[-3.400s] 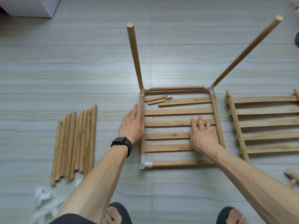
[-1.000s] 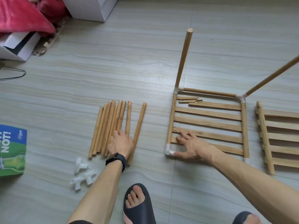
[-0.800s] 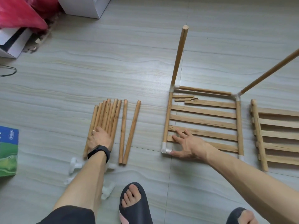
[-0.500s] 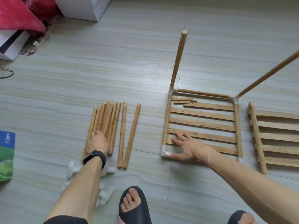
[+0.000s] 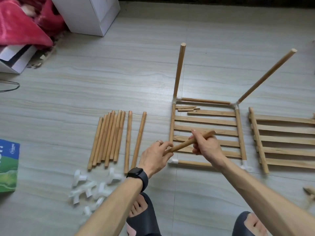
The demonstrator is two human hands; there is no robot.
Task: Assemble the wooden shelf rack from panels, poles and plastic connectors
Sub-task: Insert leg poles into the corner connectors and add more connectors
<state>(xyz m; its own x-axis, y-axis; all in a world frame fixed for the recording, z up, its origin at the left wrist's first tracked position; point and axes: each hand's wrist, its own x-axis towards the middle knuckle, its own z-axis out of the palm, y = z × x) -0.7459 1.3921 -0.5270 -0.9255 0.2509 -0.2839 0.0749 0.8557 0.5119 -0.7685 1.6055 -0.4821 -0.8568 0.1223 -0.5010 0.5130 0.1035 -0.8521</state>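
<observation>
Recorder: Since the frame half a second back, the left grip (image 5: 154, 156) has come off the pole bundle (image 5: 109, 138) and the right grip (image 5: 207, 145) has lifted off the panel (image 5: 204, 120). Both now meet on one pole (image 5: 184, 144).

Checker: State of each grip?

Recorder: Left grip pinches the pole's lower end with its fingertips. Right grip is curled round the pole farther up, with the upper end sticking out past it. The pole is held in the air at a slant, above the panel's near slats.

Checker: Where does the work stand?

Recorder: Two uprights (image 5: 179, 70) stand in the far corners, well beyond both grips. The near-left corner connector (image 5: 173, 161) lies just beneath the left grip, with no upright in it. The near-right connector (image 5: 245, 166) sits off to the right of the right grip, also bare. Judged step: a hand-over, with the third upright being brought to a near corner.

Checker: Next move calls for?

Recorder: Likely tipping the pole vertical, setting its lower end over the near-left socket and pressing it straight down. One grip may need to steady the frame against sliding on the floor (image 5: 119, 82). Whether that socket faces up cannot be read clearly.

Checker: Spare stock?

Recorder: Loose connectors (image 5: 90, 186) lie left of and below the left grip. A second panel (image 5: 286, 138) lies right of the right grip.
</observation>
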